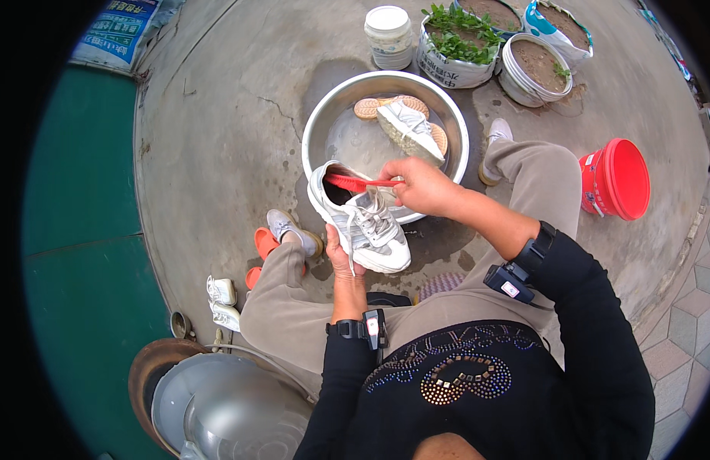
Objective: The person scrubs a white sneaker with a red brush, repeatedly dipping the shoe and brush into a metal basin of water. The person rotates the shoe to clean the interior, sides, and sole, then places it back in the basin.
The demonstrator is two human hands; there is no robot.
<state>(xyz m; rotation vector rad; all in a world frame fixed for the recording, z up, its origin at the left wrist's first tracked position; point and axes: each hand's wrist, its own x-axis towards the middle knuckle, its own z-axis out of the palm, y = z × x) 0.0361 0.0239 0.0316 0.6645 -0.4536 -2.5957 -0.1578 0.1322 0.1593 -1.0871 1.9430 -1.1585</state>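
My left hand (pixel 344 253) holds a white and grey lace-up sneaker (pixel 378 236) from beneath, over the near-left rim of a metal basin (pixel 311 129). My right hand (pixel 421 184) grips the handle of a red brush (pixel 346 183), whose bristle end is in the shoe's opening. Shallow water lies in the basin. At its right side another white sneaker (pixel 409 129) leans on its side over shoes with tan soles (pixel 366 108). The bristles are partly hidden by the shoe's collar.
Around the basin are a white lidded bucket (pixel 388 40), planters with soil (pixel 458 54), and a red bucket (pixel 616 179) at right. Orange slippers (pixel 265 242) and white shoes (pixel 221 292) stand at left, near stacked metal basins (pixel 240 408). The concrete floor is wet near the basin.
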